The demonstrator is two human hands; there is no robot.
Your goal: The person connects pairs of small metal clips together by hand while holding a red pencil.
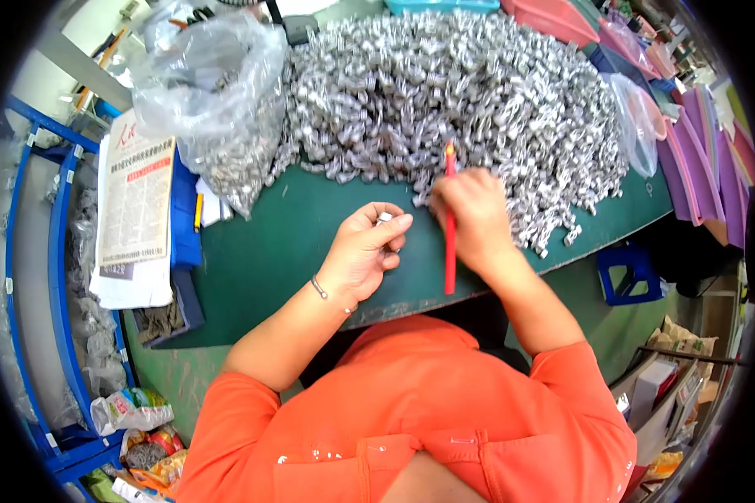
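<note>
My left hand (367, 250), with a bracelet at its wrist, is closed on a small metal part (383, 218) pinched between thumb and fingers above the green table. My right hand (476, 214) is wrapped round a red stick-like tool (450, 251). The tool stands nearly upright in view, its yellowish tip pointing toward the pile. Beyond both hands lies a large heap of small silvery metal parts (394, 92), and my right hand is at its near edge.
A clear plastic bag (218, 109) of metal parts stands left of the heap. Newspapers (138, 193) lie farther left, beside blue shelving (59, 251). Pink trays (554, 18) and purple bins (700, 159) line the back right. A blue stool (627, 277) is below the table's right edge.
</note>
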